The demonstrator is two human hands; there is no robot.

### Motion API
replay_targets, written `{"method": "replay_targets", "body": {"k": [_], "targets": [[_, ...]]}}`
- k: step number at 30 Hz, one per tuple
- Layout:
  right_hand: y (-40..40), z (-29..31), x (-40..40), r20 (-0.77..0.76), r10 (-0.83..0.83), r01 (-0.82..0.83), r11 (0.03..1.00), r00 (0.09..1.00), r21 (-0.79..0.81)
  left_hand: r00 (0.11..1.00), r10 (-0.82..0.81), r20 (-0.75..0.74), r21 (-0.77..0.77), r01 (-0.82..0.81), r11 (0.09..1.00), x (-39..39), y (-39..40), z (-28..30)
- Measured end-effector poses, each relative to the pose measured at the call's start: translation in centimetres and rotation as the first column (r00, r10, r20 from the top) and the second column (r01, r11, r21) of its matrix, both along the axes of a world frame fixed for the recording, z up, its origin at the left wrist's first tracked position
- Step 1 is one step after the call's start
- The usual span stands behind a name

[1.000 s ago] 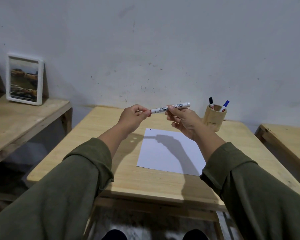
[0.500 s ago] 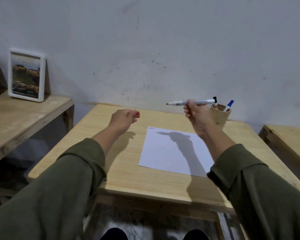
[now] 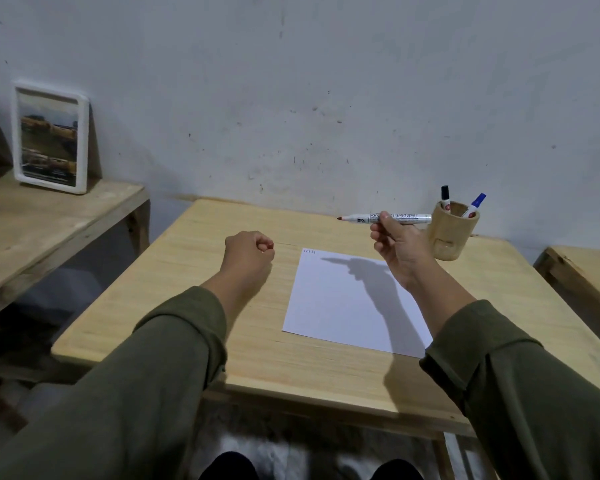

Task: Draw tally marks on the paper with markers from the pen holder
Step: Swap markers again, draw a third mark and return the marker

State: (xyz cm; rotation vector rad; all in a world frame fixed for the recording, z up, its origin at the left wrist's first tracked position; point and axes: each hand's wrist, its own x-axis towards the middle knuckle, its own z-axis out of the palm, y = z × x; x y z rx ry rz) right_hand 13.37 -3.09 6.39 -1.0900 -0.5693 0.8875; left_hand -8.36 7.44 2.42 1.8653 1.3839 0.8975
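So far we have a few tallies (image 3: 309, 251) at the paper (image 3: 347, 306)'s far corner. Our right hand (image 3: 400, 245) grips an uncapped marker (image 3: 385, 218) above it; left hand (image 3: 252, 252) is clenched, contents unseen. Two markers wait in the holder (image 3: 451, 233).

On the counter (image 3: 187, 327), paper (image 3: 340, 306) lies at centre; the pen holder (image 3: 452, 233) stands at its 2 o'clock, two markers (image 3: 445, 195) in it. A picture frame (image 3: 51, 138) sits on the shelf (image 3: 32, 233) at 10 o'clock.
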Motion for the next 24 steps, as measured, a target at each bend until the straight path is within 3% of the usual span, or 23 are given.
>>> {"method": "replay_targets", "body": {"k": [12,14,17,20,24], "targets": [[1.5,-2.5,-0.2,-0.057,-0.008,0.005,0.998,0.998,-0.058,0.997,0.010,-0.081,-0.089,-0.017,0.996,2.0,1.7,-2.8],[1.7,-2.7,-0.2,-0.068,-0.011,0.007,0.999,0.998,-0.053,0.996,0.018,-0.091,-0.026,-0.020,0.999,1.7,1.5,-2.7],[2.1,-2.7,-0.1,-0.095,-0.020,0.016,0.999,0.995,-0.043,0.995,0.037,-0.094,0.185,-0.019,0.982,1.5,0.9,-2.5],[2.6,-2.7,0.0,-0.138,-0.042,0.036,0.998,0.989,-0.042,0.976,-0.119,-0.182,0.339,0.176,0.924,1.9,-0.4,-2.4],[3.6,-3.3,-0.1,-0.156,-0.033,0.025,0.998,0.987,-0.055,0.872,-0.331,-0.361,0.237,0.429,0.872,2.5,-1.1,-3.5]]}}
